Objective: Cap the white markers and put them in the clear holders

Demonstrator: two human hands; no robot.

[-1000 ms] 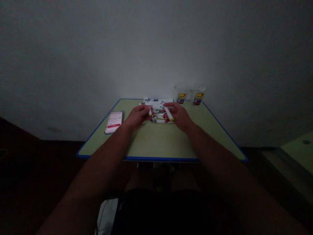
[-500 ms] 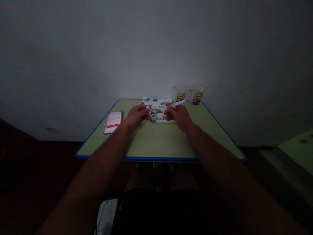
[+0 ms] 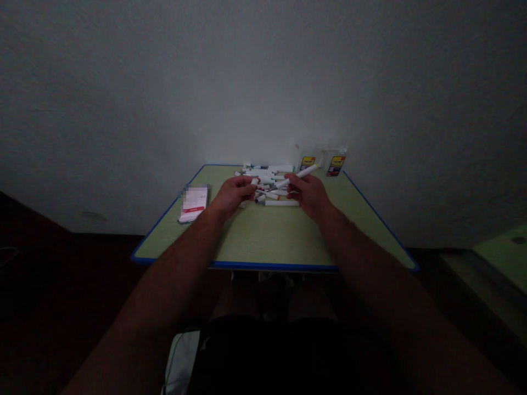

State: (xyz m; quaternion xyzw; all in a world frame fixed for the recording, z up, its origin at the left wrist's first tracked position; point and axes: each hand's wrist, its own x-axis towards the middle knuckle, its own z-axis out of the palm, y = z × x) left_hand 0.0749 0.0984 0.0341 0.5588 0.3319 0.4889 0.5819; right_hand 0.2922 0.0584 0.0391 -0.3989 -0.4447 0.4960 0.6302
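Observation:
My left hand (image 3: 234,196) is closed on a small white cap (image 3: 254,182), pinched between thumb and fingers. In my right hand (image 3: 309,195) is a white marker (image 3: 302,173), tilted up to the right, with a yellow end at the top. The marker's lower left end points toward the cap, and a gap separates them. Beneath and behind both hands lies a pile of several white markers (image 3: 263,173) with coloured ends. One white marker (image 3: 281,203) lies level at the near side of the pile, close under my right hand.
A phone (image 3: 194,203) lies at the left of the green table (image 3: 272,241), which has a blue edge. Two clear packages with yellow and dark labels (image 3: 335,165) stand at the back right by the wall. A white object (image 3: 181,359) is below the table at lower left.
The whole view has shifted slightly. My right hand has turned the marker a little and moved slightly away from my left hand, which has the cap turned more upright.

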